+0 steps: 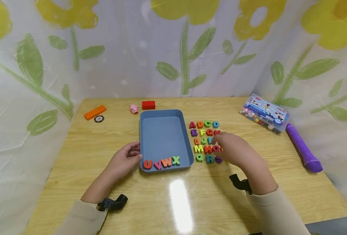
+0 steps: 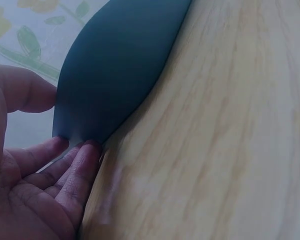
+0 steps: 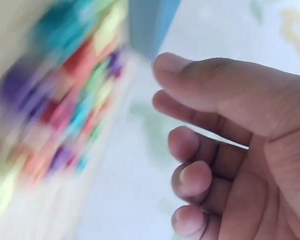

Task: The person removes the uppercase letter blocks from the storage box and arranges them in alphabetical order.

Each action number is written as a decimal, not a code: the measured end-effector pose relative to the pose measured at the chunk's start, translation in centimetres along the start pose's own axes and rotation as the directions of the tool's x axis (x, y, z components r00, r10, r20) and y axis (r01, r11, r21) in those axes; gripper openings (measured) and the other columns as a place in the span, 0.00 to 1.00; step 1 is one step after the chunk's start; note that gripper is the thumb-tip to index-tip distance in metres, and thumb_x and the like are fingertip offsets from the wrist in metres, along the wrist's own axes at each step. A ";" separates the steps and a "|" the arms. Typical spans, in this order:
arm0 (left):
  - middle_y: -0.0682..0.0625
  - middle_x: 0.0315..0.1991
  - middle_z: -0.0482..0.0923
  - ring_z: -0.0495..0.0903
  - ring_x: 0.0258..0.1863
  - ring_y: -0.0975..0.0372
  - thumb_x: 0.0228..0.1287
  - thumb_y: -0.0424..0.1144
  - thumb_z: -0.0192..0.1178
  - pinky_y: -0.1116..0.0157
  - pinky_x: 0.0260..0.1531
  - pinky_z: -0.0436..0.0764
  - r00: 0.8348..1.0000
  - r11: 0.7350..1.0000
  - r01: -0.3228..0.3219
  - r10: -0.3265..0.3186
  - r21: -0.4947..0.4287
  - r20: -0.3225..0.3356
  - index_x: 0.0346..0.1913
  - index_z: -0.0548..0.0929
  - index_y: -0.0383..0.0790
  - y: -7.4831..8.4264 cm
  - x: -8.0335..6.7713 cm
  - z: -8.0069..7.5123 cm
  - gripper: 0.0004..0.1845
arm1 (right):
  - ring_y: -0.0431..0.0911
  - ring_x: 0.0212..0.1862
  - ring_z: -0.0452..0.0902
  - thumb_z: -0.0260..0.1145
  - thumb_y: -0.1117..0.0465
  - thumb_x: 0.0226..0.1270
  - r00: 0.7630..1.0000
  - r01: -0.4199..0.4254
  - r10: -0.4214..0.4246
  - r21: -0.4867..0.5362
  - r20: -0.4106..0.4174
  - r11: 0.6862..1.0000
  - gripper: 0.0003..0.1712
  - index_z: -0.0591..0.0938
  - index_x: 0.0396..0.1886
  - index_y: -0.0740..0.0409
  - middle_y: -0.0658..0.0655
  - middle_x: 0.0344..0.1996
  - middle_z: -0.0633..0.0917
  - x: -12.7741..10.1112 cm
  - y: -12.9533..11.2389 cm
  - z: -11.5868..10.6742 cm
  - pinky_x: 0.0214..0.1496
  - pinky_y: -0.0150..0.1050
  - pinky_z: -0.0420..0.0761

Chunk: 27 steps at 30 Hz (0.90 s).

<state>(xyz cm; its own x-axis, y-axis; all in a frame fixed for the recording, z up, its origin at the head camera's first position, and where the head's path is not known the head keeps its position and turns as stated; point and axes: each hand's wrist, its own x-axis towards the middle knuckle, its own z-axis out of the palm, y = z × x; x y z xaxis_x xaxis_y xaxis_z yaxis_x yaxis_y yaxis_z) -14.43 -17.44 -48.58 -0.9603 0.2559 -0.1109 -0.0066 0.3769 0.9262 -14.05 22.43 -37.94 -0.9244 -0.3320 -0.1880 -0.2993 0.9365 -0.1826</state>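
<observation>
A blue-grey tray (image 1: 165, 133) lies on the table. Along its near end stand an orange-red U (image 1: 148, 164), a pink V (image 1: 157, 165), an orange W (image 1: 166, 162) and a green X (image 1: 176, 160). My left hand (image 1: 124, 161) holds the tray's left side, thumb at the rim and fingertips against the outer wall (image 2: 115, 60). Over the right part of the rows of coloured letters (image 1: 207, 149) hovers my right hand (image 1: 235, 150), hiding some of them. In the right wrist view its fingers (image 3: 190, 180) are loosely bent with nothing between them; the letters there are blurred.
Behind the tray are a red block (image 1: 148, 105) and a pink pig figure (image 1: 134, 109). An orange block (image 1: 95, 112) and a round chip (image 1: 99, 119) lie at the far left. A clear case of beads (image 1: 264, 112) and a purple stick (image 1: 303, 148) lie at the right.
</observation>
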 end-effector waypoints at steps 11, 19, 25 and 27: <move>0.34 0.70 0.79 0.80 0.67 0.46 0.80 0.35 0.62 0.67 0.62 0.81 1.000 0.998 -0.019 0.019 -0.062 0.003 0.81 0.69 0.32 -0.2 0.2 -0.4 0.31 | 0.48 0.53 0.86 0.75 0.50 0.76 0.938 0.324 -0.318 -0.029 0.136 0.946 0.18 0.90 0.59 0.52 0.54 0.56 0.89 7.9 -13.7 2.0 0.57 0.47 0.87; 0.32 0.70 0.78 0.80 0.66 0.45 0.80 0.33 0.61 0.75 0.55 0.80 0.999 0.994 -0.030 0.032 -0.103 0.022 0.80 0.68 0.30 -0.2 0.3 -0.4 0.31 | 0.43 0.46 0.83 0.78 0.48 0.72 0.911 0.384 -0.363 -0.080 0.193 0.920 0.13 0.91 0.49 0.48 0.47 0.47 0.87 10.0 -16.3 4.8 0.49 0.42 0.86; 0.32 0.70 0.78 0.80 0.66 0.45 0.80 0.34 0.61 0.72 0.58 0.81 0.999 0.996 -0.027 0.029 -0.086 0.021 0.81 0.68 0.30 -0.1 0.1 -0.5 0.31 | 0.42 0.39 0.77 0.77 0.48 0.73 0.902 0.405 -0.388 -0.063 0.188 0.912 0.09 0.87 0.39 0.46 0.45 0.38 0.82 10.3 -17.0 5.4 0.41 0.38 0.78; 0.33 0.70 0.78 0.80 0.67 0.46 0.80 0.35 0.61 0.70 0.59 0.81 1.000 0.997 -0.020 0.022 -0.078 0.019 0.81 0.68 0.31 -0.1 0.1 -0.5 0.31 | 0.43 0.39 0.77 0.77 0.49 0.73 0.901 0.408 -0.391 -0.059 0.188 0.911 0.09 0.87 0.40 0.46 0.46 0.37 0.82 10.2 -17.0 5.5 0.40 0.39 0.77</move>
<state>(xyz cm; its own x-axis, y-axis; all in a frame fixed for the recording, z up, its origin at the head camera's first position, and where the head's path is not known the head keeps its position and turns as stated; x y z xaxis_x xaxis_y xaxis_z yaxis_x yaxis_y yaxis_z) -14.66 -17.86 -48.51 -0.9546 0.2813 -0.0975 -0.0087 0.3009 0.9536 -17.14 2.51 -42.04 -0.6712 -0.6866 -0.2795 -0.6637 0.7245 -0.1859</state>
